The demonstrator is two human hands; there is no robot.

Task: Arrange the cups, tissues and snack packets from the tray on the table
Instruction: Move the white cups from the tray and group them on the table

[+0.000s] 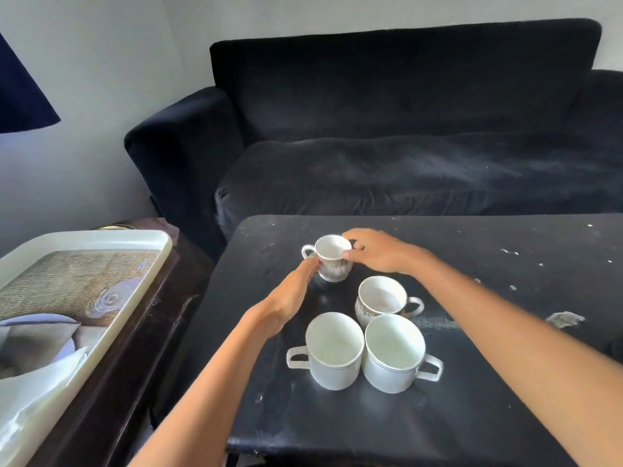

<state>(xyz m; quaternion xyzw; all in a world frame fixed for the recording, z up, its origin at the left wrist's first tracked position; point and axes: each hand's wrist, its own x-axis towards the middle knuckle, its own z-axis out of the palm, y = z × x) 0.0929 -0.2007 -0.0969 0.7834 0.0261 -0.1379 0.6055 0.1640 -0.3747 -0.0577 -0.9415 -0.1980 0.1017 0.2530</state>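
Observation:
Several white cups stand on the black table (488,399). The far patterned cup (332,259), handle pointing left, is between both my hands. My right hand (377,249) grips its rim from the right. My left hand (293,294) touches its left side below the handle with fingers stretched out. A second patterned cup (382,299) stands closer, handle to the right. Two plain white cups (333,350) (394,352) stand side by side nearest to me. The tray (101,239) rests at the left, with white tissue or wrapping (37,396) at its near end.
A dark sofa (404,146) runs behind the table. The tray sits on a dark wooden side table (135,348) to the left of the black table. A dark lampshade (20,96) hangs at the upper left. The black tabletop is scuffed with white marks.

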